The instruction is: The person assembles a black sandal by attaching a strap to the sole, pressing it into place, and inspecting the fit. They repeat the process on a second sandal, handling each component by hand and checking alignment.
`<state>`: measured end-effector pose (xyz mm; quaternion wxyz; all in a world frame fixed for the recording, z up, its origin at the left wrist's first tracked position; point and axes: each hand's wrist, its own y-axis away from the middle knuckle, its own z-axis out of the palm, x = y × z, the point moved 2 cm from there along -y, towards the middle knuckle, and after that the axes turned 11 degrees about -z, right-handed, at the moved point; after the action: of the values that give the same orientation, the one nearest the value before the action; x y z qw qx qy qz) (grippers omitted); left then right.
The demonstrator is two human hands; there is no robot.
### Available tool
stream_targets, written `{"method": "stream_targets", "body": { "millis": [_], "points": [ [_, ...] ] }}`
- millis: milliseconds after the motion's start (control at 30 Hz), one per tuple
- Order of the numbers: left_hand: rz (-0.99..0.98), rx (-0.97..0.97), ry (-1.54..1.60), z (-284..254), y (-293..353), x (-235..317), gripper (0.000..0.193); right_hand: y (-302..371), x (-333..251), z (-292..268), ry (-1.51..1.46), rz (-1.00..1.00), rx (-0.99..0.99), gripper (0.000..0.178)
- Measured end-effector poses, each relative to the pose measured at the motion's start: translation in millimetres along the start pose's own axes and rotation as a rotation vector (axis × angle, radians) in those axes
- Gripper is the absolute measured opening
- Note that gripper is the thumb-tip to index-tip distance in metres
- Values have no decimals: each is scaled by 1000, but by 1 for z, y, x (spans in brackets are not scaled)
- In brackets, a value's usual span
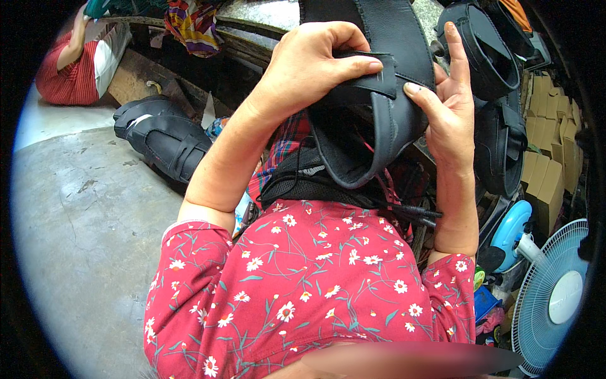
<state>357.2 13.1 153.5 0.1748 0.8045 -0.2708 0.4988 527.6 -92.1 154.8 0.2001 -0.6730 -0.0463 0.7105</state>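
A wide black stitched leather band (401, 136), curved into a loop with a strap across it, is held up in front of my chest. My left hand (319, 60) is closed on the squared end of its strap (380, 79), thumb on top and fingers bent behind. My right hand (449, 101) grips the band's right edge, its thumb against the leather and its index finger stretched upward. The other right fingers are partly hidden behind the band. Below the loop, a black mesh item with cords (315, 183) lies at my lap.
More black leather strap pieces (167, 142) lie at the left, and others (502, 132) are stacked at the right. Cardboard boxes (546, 180) and a blue fan (555, 297) stand at the far right. Another person in red stripes (69, 69) is at the far left.
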Motion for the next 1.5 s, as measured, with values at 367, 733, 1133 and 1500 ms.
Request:
{"method": "stream_targets", "body": {
  "millis": [367,733,1133,1500],
  "points": [
    [29,102,-87,6,-3,-3,35,1,0,-3,-4,14,1,89],
    [9,123,-90,9,-1,-2,34,-1,-2,-7,-18,50,-31,103],
    [1,161,-45,10,4,-1,30,-6,-2,4,-64,68,67,108],
    [80,192,-170,12,7,10,30,-6,2,0,-65,112,95,107]
  ]
}}
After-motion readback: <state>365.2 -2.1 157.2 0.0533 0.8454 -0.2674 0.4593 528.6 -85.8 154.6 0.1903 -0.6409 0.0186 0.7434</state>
